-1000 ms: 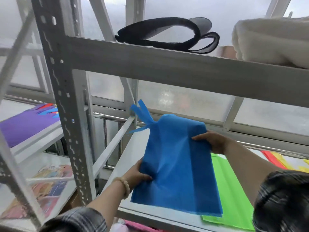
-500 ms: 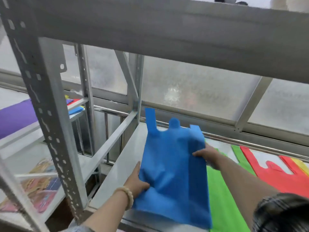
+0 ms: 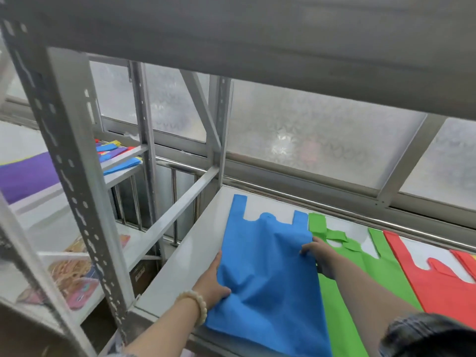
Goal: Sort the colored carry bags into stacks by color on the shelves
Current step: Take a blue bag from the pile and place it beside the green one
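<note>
Head view: left hand [image 3: 215,284] and right hand [image 3: 315,249] pinch blue bag [image 3: 268,274] onto shelf [image 3: 180,274] beside green bag [image 3: 342,292], red bag [image 3: 432,284]; mixed bags [image 3: 116,153], seemingly unsorted, remain.

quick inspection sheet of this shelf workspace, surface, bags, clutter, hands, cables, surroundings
surface: white shelf board in a grey metal rack, bare at its left end.
job's things: blue bag lying on the shelf, handles toward the window; green bag beside it on the right, partly under the blue one's edge; red bag further right. Purple bag and mixed coloured bags on the neighbouring rack.
clutter: printed packets on the lower left shelf.
grippers: left hand pinches the blue bag's left edge; right hand grips its right edge.
cables: nothing seen.
surroundings: frosted window and a metal rail behind the rack.
</note>
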Demonstrator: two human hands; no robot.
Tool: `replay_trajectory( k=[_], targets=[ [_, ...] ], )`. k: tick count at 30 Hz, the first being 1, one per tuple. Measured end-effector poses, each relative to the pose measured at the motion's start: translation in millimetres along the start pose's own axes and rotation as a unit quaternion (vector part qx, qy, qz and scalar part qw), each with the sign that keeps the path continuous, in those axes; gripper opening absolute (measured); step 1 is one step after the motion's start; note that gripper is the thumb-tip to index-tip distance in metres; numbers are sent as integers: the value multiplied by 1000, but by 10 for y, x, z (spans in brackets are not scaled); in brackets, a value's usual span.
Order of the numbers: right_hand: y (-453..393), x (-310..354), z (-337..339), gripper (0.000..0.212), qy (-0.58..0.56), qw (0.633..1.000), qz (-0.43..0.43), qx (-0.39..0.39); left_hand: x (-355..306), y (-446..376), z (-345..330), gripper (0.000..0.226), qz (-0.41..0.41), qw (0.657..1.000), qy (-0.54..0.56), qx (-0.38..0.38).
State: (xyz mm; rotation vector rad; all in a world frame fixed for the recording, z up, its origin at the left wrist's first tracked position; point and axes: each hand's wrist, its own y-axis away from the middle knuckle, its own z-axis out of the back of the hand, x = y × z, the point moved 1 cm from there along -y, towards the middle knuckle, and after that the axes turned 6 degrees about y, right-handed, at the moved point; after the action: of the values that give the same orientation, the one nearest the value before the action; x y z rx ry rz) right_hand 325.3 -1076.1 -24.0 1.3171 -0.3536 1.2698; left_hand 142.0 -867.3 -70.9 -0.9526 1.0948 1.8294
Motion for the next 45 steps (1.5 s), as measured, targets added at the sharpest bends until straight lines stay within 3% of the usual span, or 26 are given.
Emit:
replay_trajectory(
  k=[4, 8, 16, 27, 32, 37, 45],
  targets=[
    [-75, 10, 8, 44, 1, 1000, 11, 10, -59, -24, 32, 91, 1, 1000, -18, -10],
    [-203, -62, 10, 53, -15, 998, 31, -52, -132, -75, 61, 86, -7, 997, -71, -26],
    [-210, -146, -116, 69, 261, 954, 24, -147, -102, -141, -4, 61, -26, 982, -188, -14],
    [-156, -388, -113, 48, 444, 865, 10, -235, -66, -248, -62, 58, -41, 972, -232, 13],
    [-130, -457, -56, 50, 444, 862, -20, -244, -80, -256, -189, 58, -55, 972, -226, 21],
    [-131, -427, -172, 51, 449, 870, 31, -200, -8, -251, -15, 58, -43, 971, -237, 2],
    [-68, -591, -261, 50, 448, 874, -4, -186, -8, -208, 38, 57, -38, 942, -332, -19]
  ],
)
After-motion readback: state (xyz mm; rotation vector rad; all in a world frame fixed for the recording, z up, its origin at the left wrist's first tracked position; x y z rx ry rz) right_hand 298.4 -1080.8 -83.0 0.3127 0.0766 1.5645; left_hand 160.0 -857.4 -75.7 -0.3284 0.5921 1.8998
